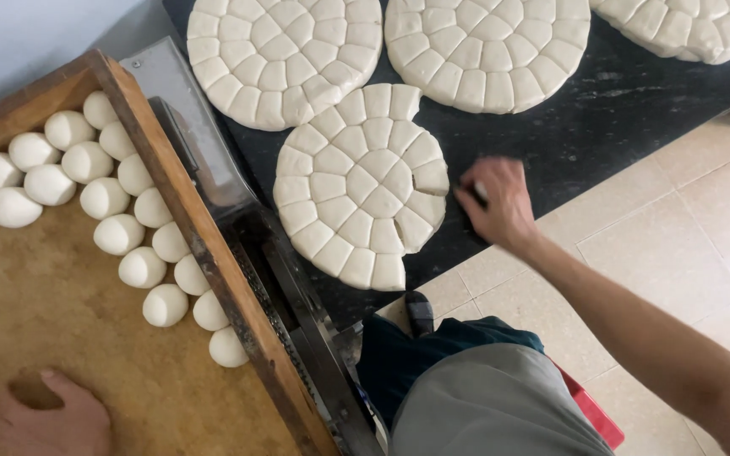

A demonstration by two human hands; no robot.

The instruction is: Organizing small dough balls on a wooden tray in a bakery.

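Observation:
My right hand (496, 205) hovers over the black counter (601, 127), fingers curled around a small pale piece of dough, just right of the nearest round scored dough disc (356, 186), which has pieces gone from its right side. My left hand (48, 422) rests flat on the wooden tray (69, 321) at its near edge, holding nothing. Several rounded dough balls (120, 232) lie in rows along the tray's right side and far end.
Three more scored dough discs (285, 55) (487, 51) (690, 25) lie further back on the counter. A metal rack (280, 295) stands between tray and counter. Beige floor tiles (686, 236) lie to the right; my apron and foot show below.

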